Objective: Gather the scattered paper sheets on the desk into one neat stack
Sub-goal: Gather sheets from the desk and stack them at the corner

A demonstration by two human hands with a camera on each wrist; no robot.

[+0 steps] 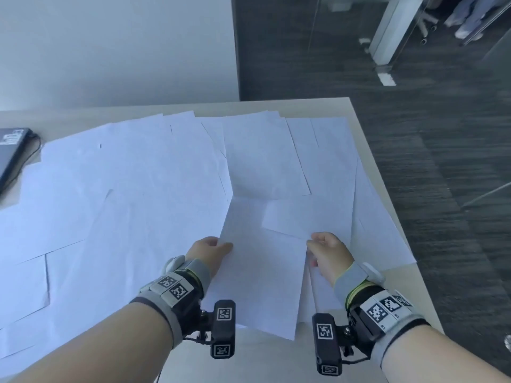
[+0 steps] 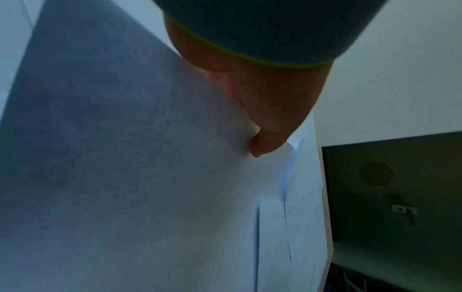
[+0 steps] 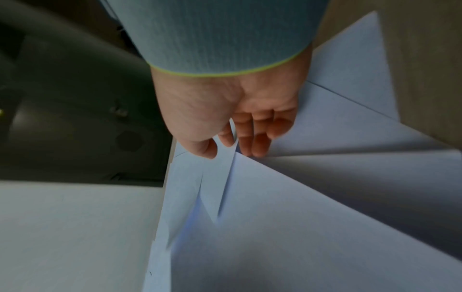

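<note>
Several white paper sheets (image 1: 124, 189) lie overlapping across most of the beige desk (image 1: 55, 125). Near the front right, a small bundle of sheets (image 1: 262, 277) is raised off the desk between both hands. My left hand (image 1: 218, 247) pinches its left edge, thumb on top; in the left wrist view only the thumb (image 2: 265, 138) shows against the sheet (image 2: 150, 158), which hides the fingers. My right hand (image 1: 323, 247) grips the right edge. In the right wrist view, that right hand (image 3: 232, 144) has curled fingers with paper (image 3: 300, 217) between thumb and fingers.
A dark flat device (image 1: 11, 150) with a cable sits at the desk's left edge. The desk's right edge (image 1: 387, 194) drops to dark carpet (image 1: 442, 161). A pale wall stands behind the desk.
</note>
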